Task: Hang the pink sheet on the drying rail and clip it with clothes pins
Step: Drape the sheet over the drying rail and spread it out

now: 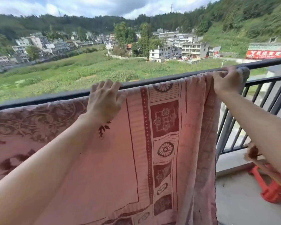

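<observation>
The pink sheet, patterned with dark red flowers and squares, hangs draped over the black balcony rail and covers most of the lower view. My left hand lies flat on the sheet's top edge at the rail, fingers spread over the bar. My right hand pinches the sheet's bunched right edge at the top of the rail. No clothes pins are visible.
The black railing with vertical bars continues to the right. A red plastic object and a broom-like stick lie on the balcony floor at the lower right. Beyond the rail are fields and buildings far below.
</observation>
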Tool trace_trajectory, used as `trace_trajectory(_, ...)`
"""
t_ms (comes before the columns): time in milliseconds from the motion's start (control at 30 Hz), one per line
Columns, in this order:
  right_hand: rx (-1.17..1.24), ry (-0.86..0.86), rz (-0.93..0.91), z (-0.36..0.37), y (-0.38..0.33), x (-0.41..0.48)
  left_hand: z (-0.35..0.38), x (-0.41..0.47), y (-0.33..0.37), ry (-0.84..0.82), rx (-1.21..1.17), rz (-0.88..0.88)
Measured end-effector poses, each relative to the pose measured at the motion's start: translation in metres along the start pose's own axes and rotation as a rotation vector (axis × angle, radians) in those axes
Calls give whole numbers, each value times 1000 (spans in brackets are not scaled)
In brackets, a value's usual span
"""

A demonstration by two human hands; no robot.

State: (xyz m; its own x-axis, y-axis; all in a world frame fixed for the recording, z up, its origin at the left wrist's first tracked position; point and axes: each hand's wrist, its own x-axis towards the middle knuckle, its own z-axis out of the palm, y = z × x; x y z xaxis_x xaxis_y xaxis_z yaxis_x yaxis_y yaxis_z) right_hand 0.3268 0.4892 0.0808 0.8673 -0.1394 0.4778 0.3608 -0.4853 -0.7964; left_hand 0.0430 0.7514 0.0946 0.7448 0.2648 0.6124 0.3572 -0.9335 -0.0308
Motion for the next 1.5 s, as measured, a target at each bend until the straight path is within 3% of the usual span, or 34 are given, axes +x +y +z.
trace_trajectory(133,234,-142,181,-11,14,-19,12,19,64,7,-98,149)
trace_trajectory(233,177,-209,136,-24,11,-23,22,24,96,-56,-151,182)
trace_trajectory(367,147,-182,165,-28,-14,-14,24,29,85,5,-135,123)
trace_trajectory(433,165,-261,189,-18,-19,-25,25,29,75,46,-139,111)
trace_trajectory(567,197,-356,30,-5,-21,-58,22,24,69,17,-175,87)
trace_trajectory(667,198,-211,-3,-18,-14,-49,16,15,58,-44,-137,59)
trace_trajectory(733,258,-399,-67,-81,54,13,20,-20,164,-28,6,-115)
trace_trajectory(933,94,-354,-222,-69,37,-9,9,-37,137,59,65,-235)
trace_trajectory(1067,195,-393,-359,-73,22,-4,12,-38,142,144,-71,-243)
trace_trajectory(1133,239,-589,-360,-75,20,8,12,-37,152,168,-128,-192)
trace_trajectory(1267,192,-1124,-169,-57,12,-9,11,-48,154,123,-198,-93)
trace_trajectory(1400,503,-1486,62,-32,23,-22,25,-52,134,78,-226,-64)
trace_trajectory(1500,656,-1696,118,-23,39,-18,25,-57,127,131,-208,-88)
